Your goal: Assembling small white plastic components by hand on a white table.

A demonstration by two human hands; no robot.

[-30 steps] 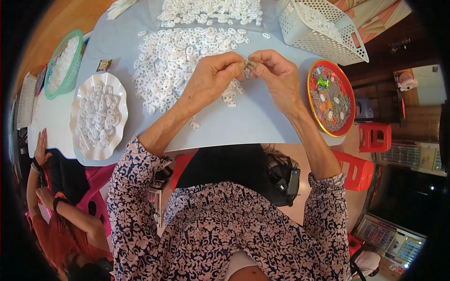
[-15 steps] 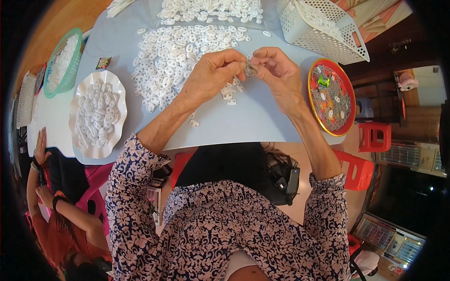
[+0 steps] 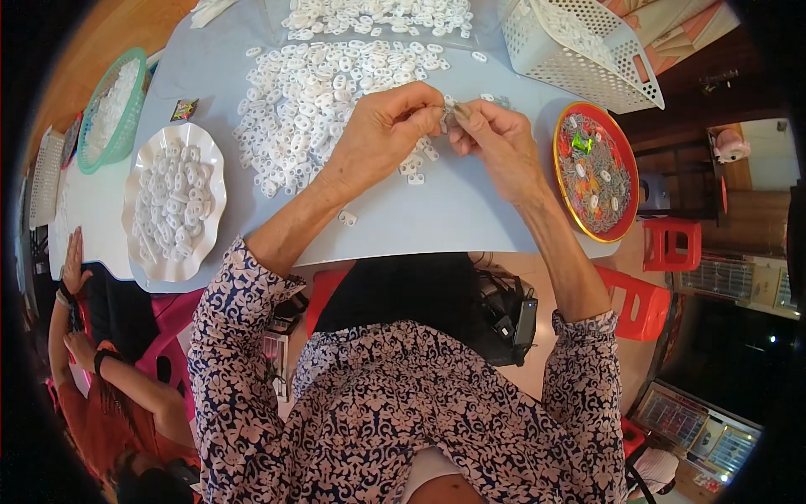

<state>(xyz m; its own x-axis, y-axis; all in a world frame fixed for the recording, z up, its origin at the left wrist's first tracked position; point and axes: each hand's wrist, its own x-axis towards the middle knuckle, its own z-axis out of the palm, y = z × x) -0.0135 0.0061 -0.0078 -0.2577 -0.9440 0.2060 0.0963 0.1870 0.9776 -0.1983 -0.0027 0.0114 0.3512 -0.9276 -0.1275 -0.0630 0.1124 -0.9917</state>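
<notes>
My left hand is closed in a pinch above the table, and a small whitish plastic piece shows at its fingertips. Right against it, my right hand has its thumb and fingers pressed together at the same piece. Whatever else lies between those fingertips is too small to make out. Just beyond and left of my hands spreads a loose pile of white oval two-hole plastic pieces. A red round tray by my right forearm holds many thin grey metal parts and several white pieces.
To the left stands a white scalloped dish full of white pieces, with a small wrapped packet behind it. A green basket is farther left. At the back right is a white perforated basket. Another person's arm rests at lower left.
My right hand's fingers, more spread before, have curled in and its thumb has come over the small piece. My left hand has barely moved.
</notes>
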